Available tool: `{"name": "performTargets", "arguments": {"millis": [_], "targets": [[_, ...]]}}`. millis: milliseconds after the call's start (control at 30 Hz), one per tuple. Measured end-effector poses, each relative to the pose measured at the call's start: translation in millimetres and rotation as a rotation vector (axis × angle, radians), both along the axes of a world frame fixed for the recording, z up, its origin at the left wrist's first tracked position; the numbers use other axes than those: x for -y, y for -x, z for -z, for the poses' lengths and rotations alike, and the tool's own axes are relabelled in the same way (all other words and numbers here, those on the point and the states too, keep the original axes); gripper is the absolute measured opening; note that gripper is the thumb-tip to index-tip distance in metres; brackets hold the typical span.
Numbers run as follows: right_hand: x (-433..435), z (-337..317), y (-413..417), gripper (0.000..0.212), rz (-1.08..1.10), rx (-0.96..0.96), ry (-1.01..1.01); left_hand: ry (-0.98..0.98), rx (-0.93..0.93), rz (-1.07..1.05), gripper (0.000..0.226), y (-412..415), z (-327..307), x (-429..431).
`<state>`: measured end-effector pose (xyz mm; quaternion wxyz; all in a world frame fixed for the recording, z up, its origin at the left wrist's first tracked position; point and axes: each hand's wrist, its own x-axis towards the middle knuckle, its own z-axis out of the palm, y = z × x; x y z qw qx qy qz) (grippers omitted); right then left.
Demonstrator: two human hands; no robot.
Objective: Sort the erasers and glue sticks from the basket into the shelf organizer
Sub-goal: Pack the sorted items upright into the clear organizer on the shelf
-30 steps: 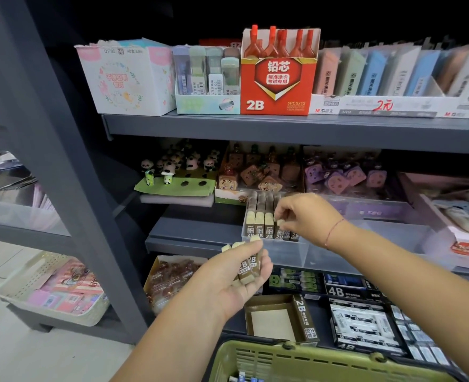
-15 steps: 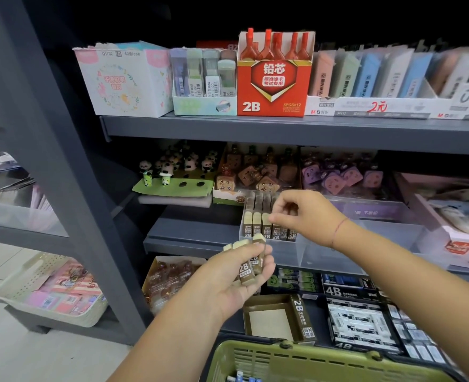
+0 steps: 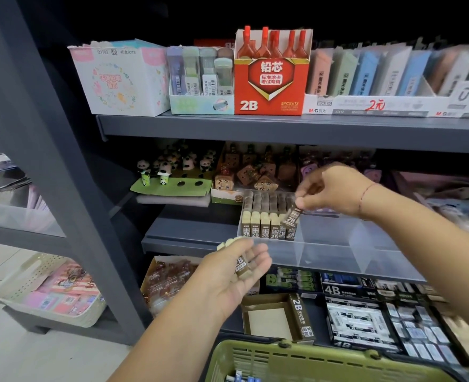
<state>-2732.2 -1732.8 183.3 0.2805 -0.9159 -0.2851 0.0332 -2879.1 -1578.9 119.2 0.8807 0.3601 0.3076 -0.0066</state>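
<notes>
grey shelving (image 3: 282, 130) fills our view, and on its middle shelf sits a clear organizer (image 3: 338, 255). at the organizer's left end a row of erasers (image 3: 260, 230) marked 2b stands upright, packed side by side. our right hand (image 3: 335, 194) is over the organizer, thumb and fingertips pinching one eraser (image 3: 293, 216) by its top. that eraser tilts against the right end of the row, its lower end down among the others. clear dividers split the organizer to the right of the row. below and left of the organizer our left hand (image 3: 236, 274) lies palm up, fingers loosely curled round a few spare erasers (image 3: 241, 267); how many we cannot tell. well below the organizer, at the bottom edge of our view, is the green basket (image 3: 296, 359), with a few small items just showing inside. on the shelf above the organizer stands a red box (image 3: 271, 78) marked 2b. behind the organizer and to its left, panda figures (image 3: 172, 166) sit on a green card.
</notes>
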Motion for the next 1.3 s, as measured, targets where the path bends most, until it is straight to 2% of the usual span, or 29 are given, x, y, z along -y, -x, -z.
{"name": "performTargets", "arguments": {"millis": [67,200,300,400,533,600,667,767,833,1000,1067,1133,1200,1300], "targets": [[-1,6,-7,0.009,-0.01,0.122,0.206,0.013,-0.006,-0.033,0.006,0,0,0],[-15,31,-5,0.006,-0.102,0.182,0.322,0.028,-0.005,-0.062,0.009,-2,-2,0],[-18,44,-4,0.008,-0.123,0.244,0.324,0.028,0.002,-0.021,0.012,-1,-3,1],[-20,48,-5,0.009,-0.107,0.257,0.301,0.041,0.008,0.024,0.026,2,-2,1],[-26,48,-7,0.024,-0.083,0.228,0.337,0.061,-0.022,-0.007,0.036,3,-4,1],[-24,45,-5,0.024,-0.084,0.204,0.325,0.046,-0.019,0.001,0.036,4,-4,2],[-23,40,2,0.017,-0.102,0.136,0.134,0.014,0.005,0.054,0.032,5,-5,3],[-25,25,27,0.028,-0.257,-0.184,-0.17,-0.083,0.044,0.128,0.02,6,-6,5],[-25,20,39,0.03,-0.338,-0.377,-0.183,-0.143,0.064,0.156,0.015,6,-6,6],[-17,16,35,0.015,-0.302,-0.497,-0.202,-0.181,0.094,0.197,0.019,6,-6,11],[-11,7,29,0.011,-0.238,-0.447,-0.207,-0.128,0.086,0.158,0.019,4,-6,9],[-4,-5,17,0.006,-0.14,-0.3,-0.169,-0.051,0.059,0.09,0.017,2,-5,6],[0,-12,5,0.006,-0.065,-0.135,-0.032,0.017,0.027,0.034,0.016,1,-4,3],[-6,-8,-2,0.008,-0.048,0.003,0.18,0.075,0.012,0.032,0.015,0,-5,2]]}}
